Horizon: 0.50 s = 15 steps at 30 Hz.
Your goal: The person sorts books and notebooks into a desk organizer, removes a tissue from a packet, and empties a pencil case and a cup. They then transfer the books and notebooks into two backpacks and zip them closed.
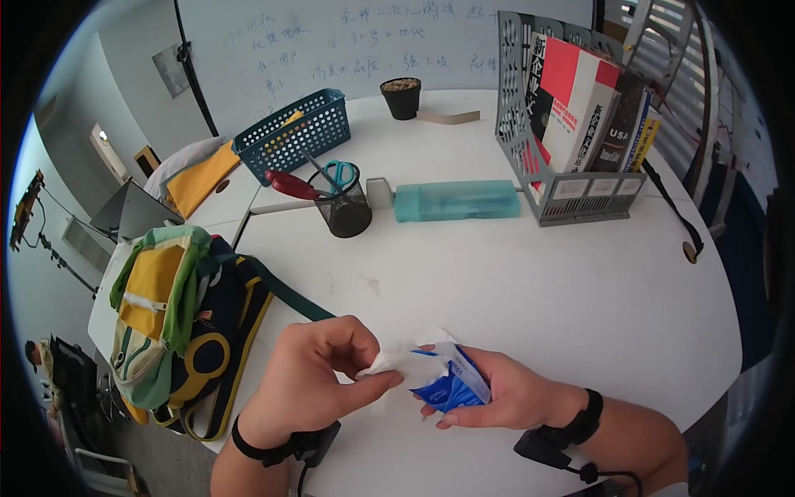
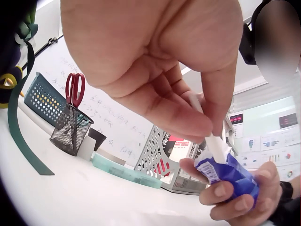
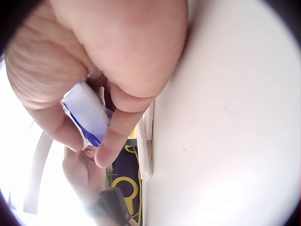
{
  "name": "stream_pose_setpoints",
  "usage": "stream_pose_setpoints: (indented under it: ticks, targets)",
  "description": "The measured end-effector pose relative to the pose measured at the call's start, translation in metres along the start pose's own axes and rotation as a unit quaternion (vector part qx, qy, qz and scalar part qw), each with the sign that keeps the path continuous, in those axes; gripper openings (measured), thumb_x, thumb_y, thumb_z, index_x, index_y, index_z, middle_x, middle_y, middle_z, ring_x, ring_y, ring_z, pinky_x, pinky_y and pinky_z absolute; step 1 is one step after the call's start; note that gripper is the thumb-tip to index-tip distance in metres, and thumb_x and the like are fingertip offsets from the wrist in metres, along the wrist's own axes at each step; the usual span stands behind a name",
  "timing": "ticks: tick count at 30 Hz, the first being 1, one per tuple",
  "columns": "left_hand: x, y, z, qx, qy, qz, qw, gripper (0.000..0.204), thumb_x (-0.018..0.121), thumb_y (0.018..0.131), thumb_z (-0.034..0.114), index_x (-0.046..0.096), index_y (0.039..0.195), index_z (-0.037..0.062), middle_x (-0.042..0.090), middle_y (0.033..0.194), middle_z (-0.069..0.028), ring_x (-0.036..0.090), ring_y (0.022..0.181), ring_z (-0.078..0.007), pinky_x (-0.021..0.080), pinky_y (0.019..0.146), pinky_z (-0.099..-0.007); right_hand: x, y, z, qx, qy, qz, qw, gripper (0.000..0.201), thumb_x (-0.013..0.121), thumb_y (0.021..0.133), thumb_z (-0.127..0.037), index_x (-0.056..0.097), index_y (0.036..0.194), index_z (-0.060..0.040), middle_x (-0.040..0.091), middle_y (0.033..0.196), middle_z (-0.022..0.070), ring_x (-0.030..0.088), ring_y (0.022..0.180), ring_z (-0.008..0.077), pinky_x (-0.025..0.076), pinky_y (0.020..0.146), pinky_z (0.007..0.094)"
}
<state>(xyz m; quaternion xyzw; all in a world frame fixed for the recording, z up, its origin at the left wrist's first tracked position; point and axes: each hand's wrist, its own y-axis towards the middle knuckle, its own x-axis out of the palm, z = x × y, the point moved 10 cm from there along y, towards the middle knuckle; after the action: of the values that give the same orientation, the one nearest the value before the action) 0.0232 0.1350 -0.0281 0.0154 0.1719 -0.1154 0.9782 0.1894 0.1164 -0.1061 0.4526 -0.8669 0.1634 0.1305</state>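
A small blue and white soft packet (image 1: 454, 383) is gripped by the right hand (image 1: 513, 391), thumb on the near side. From its left end comes a white tissue (image 1: 403, 361), which the left hand (image 1: 319, 377) pinches between thumb and fingers. The left wrist view shows the tissue (image 2: 216, 149) stretched between the left hand (image 2: 160, 70) and the blue packet (image 2: 235, 178). In the right wrist view the packet (image 3: 87, 113) lies between the thumb and fingers of the right hand (image 3: 108, 61).
A green and yellow backpack (image 1: 161, 306) lies at the left, its dark green strap (image 1: 290, 294) reaching toward the left hand. Farther back are a mesh pen cup (image 1: 345, 214), a teal case (image 1: 457, 201), a blue basket (image 1: 298, 132), a small pot (image 1: 402, 101) and a grey book rack (image 1: 584, 211).
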Motion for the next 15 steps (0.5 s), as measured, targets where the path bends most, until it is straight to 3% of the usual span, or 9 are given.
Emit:
stream_pose_setpoints:
  ticks: [10,12,15]
  targets:
    - [0.004,0.003,0.011,0.055,0.055,0.052,0.996,0.025,0.093,0.082,0.01,0.069,0.083,0.0024,0.063,0.07,0.0018,0.054,0.061,-0.0039,0.042,0.055,-0.0215,-0.003,0.002,-0.001,-0.049,-0.06,0.028,0.997,0.072,0.076,0.101,-0.014,0.036,0.16,0.0006,0.068,0.128,0.0096,0.067,0.118,0.0152,0.055,0.105,0.0324]
    - [-0.002,0.002,0.007,-0.002,0.112,0.075,0.991,0.024,0.093,0.082,0.003,0.069,0.079,0.0038,0.069,0.076,0.002,0.057,0.067,-0.0006,0.039,0.055,-0.0197,-0.004,0.001,0.002,-0.026,-0.042,0.028,0.998,0.069,0.075,0.103,-0.016,0.039,0.16,0.001,0.069,0.127,0.0083,0.066,0.118,0.0137,0.055,0.105,0.032]
    - [0.001,0.004,0.003,-0.009,0.078,0.064,0.995,0.025,0.095,0.079,0.005,0.07,0.08,0.0036,0.068,0.075,0.0035,0.055,0.064,0.0005,0.037,0.053,-0.0198,-0.004,0.004,0.006,-0.022,-0.068,0.02,0.997,0.064,0.07,0.105,-0.008,0.038,0.161,-0.0006,0.068,0.133,0.0108,0.066,0.119,0.0151,0.054,0.108,0.033]
